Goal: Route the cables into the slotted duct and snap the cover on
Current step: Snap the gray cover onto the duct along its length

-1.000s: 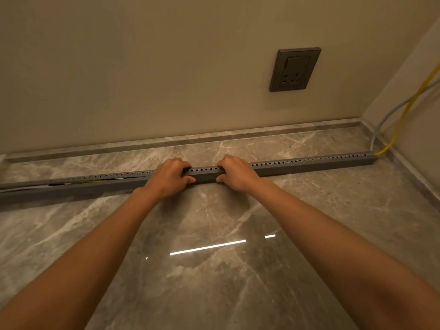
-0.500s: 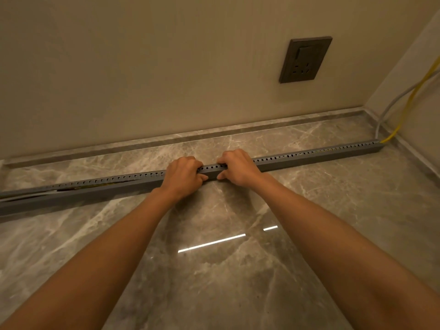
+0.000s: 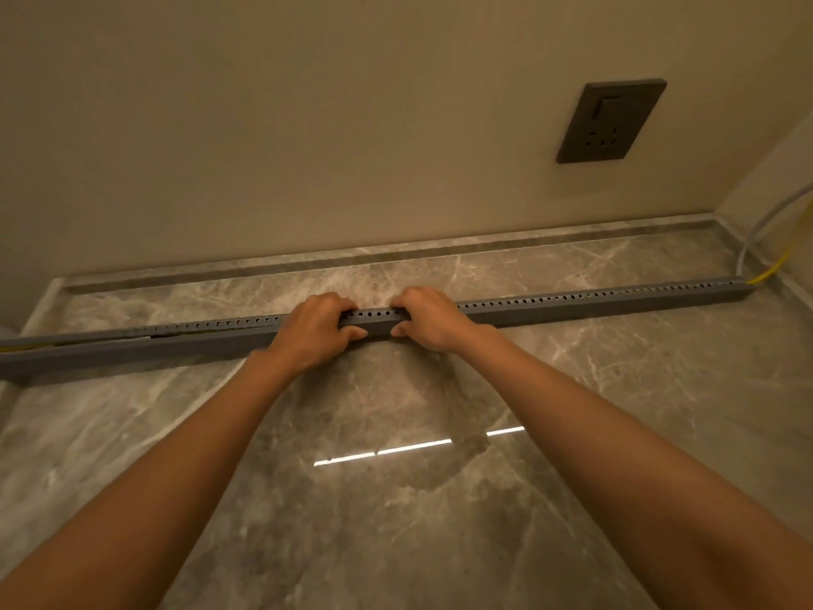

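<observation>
- One long grey duct [image 3: 572, 303] lies on the marble floor [image 3: 440, 521], parallel to the wall [image 3: 308, 125].
- Both hands clamp its middle: left hand [image 3: 314, 332] and right hand [image 3: 433, 319], fingers curled over the top, thumbs on the front.
- Yellow cable [image 3: 767, 275] and grey cable [image 3: 748, 248] enter its right end.

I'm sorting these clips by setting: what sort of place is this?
Likely a finished indoor room, at a floor corner: polished marble-look floor, plain wall with a dark socket, and a stone skirting. Both hands grip a grey duct lying on the floor.
</observation>
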A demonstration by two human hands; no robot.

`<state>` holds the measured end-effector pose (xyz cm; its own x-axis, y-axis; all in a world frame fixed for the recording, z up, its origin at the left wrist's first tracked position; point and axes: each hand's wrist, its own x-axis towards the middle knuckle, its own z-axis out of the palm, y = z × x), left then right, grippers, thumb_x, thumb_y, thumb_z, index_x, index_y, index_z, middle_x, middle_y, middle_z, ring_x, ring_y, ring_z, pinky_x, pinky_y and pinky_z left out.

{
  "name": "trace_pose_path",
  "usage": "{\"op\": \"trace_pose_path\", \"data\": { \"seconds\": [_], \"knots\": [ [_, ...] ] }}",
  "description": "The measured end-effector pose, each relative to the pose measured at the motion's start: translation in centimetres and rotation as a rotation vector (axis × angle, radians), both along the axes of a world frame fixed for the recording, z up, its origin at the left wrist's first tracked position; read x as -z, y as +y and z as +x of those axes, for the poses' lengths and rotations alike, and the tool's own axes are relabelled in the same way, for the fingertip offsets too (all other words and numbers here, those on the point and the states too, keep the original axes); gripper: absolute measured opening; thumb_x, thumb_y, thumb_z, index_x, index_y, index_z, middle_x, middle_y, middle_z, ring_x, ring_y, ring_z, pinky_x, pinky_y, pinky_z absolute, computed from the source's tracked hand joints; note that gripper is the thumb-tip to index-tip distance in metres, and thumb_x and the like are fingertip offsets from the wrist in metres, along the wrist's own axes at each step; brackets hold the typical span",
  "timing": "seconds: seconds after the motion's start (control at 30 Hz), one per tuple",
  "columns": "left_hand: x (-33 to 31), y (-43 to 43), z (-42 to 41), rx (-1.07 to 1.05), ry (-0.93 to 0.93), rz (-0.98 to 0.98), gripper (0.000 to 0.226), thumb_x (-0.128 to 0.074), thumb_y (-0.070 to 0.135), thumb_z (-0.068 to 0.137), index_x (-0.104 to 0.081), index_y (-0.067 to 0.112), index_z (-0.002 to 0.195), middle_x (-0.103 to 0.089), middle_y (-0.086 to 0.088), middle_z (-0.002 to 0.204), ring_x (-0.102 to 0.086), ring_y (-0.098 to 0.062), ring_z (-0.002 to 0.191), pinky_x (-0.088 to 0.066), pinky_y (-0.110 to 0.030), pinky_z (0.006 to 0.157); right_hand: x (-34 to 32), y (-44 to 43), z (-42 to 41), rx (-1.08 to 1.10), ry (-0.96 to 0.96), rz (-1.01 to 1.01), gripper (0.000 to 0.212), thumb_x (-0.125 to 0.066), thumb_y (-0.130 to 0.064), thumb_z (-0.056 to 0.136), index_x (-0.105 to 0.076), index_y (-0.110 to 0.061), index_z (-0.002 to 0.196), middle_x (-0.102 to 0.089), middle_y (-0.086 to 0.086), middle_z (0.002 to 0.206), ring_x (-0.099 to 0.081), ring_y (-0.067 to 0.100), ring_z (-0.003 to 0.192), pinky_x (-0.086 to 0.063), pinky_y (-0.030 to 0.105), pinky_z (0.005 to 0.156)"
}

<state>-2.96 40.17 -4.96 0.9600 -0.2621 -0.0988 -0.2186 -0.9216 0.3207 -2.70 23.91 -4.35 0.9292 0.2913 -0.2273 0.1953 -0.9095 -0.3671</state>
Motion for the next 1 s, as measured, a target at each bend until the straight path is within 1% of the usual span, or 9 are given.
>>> {"op": "trace_pose_path", "data": {
  "seconds": [0.1,0.23,0.37,0.43,0.57,0.63,0.8,0.9,1.0],
  "knots": [
    [0.2,-0.2,-0.5,-0.002,-0.042,0.002,0.034,-0.061,0.028,0.089,-0.062,0.008,0.117,-0.064,-0.013,0.112,-0.059,-0.029,0.103,-0.045,-0.036,0.085,0.3,0.6,-0.2,-0.014,-0.067,-0.022,0.027,-0.061,-0.021,0.088,-0.063,-0.006,0.111,-0.059,0.015,0.116,-0.056,0.031,0.106,-0.043,0.036,0.087],
    [0.3,-0.7,-1.0,-0.029,-0.099,0.041,0.030,-0.061,0.025,0.089,-0.065,0.006,0.112,-0.065,-0.015,0.108,-0.058,-0.031,0.100,-0.044,-0.037,0.083,0.7,0.5,-0.1,-0.042,-0.135,-0.038,0.026,-0.060,-0.018,0.088,-0.064,-0.004,0.110,-0.059,0.015,0.116,-0.056,0.032,0.106,-0.045,0.036,0.087],
    [0.3,-1.1,-1.1,-0.040,-0.123,0.059,0.026,-0.063,0.022,0.087,-0.067,0.000,0.101,-0.066,-0.018,0.102,-0.059,-0.034,0.095,-0.043,-0.037,0.078,0.8,0.4,-0.1,-0.062,-0.184,-0.031,0.026,-0.060,-0.016,0.088,-0.064,-0.003,0.110,-0.060,0.015,0.116,-0.056,0.032,0.106,-0.046,0.038,0.087],
    [0.2,-1.0,-0.9,-0.051,-0.110,0.056,0.029,-0.063,0.024,0.087,-0.066,0.002,0.106,-0.065,-0.016,0.105,-0.059,-0.032,0.097,-0.044,-0.037,0.080,0.8,0.2,0.0,-0.071,-0.178,-0.030,0.026,-0.060,-0.016,0.088,-0.064,-0.003,0.110,-0.060,0.016,0.116,-0.056,0.032,0.106,-0.046,0.038,0.087],
    [0.0,-0.9,-0.8,-0.059,-0.041,0.022,0.039,-0.062,0.026,0.088,-0.061,0.007,0.122,-0.063,-0.014,0.115,-0.058,-0.030,0.106,-0.044,-0.037,0.088,0.7,0.1,0.1,-0.071,-0.149,-0.037,0.027,-0.059,-0.018,0.089,-0.062,-0.004,0.112,-0.059,0.016,0.117,-0.056,0.032,0.108,-0.046,0.038,0.089],
    [-0.2,-0.4,-0.8,-0.054,-0.016,0.017,0.042,-0.063,0.026,0.088,-0.058,0.007,0.126,-0.061,-0.013,0.117,-0.057,-0.029,0.108,-0.044,-0.036,0.090,0.5,0.3,0.0,-0.068,-0.134,-0.042,0.027,-0.059,-0.018,0.089,-0.062,-0.003,0.111,-0.059,0.015,0.117,-0.056,0.033,0.108,-0.047,0.039,0.089],
    [-0.7,3.0,-0.6,-0.086,0.008,0.051,0.043,-0.066,0.028,0.086,-0.060,0.007,0.123,-0.062,-0.013,0.115,-0.056,-0.028,0.107,-0.044,-0.035,0.088,0.4,1.8,0.0,-0.078,-0.093,-0.015,0.024,-0.059,-0.017,0.089,-0.062,-0.002,0.108,-0.060,0.016,0.114,-0.058,0.033,0.104,-0.046,0.038,0.086],
    [-1.0,5.6,-0.4,-0.074,0.037,0.094,0.043,-0.067,0.030,0.084,-0.061,0.009,0.121,-0.063,-0.013,0.113,-0.057,-0.028,0.105,-0.045,-0.036,0.088,0.7,4.0,-0.4,-0.101,-0.113,0.007,0.026,-0.057,-0.020,0.090,-0.060,-0.004,0.110,-0.060,0.015,0.115,-0.057,0.032,0.104,-0.044,0.040,0.088],
    [-1.1,7.4,-0.4,-0.054,0.022,0.103,0.041,-0.067,0.030,0.084,-0.063,0.009,0.119,-0.064,-0.013,0.112,-0.058,-0.028,0.103,-0.048,-0.039,0.087,0.8,6.7,-0.8,-0.087,-0.137,0.023,0.028,-0.057,-0.023,0.091,-0.059,-0.006,0.112,-0.060,0.015,0.116,-0.056,0.032,0.106,-0.042,0.041,0.091]
  ]
}}
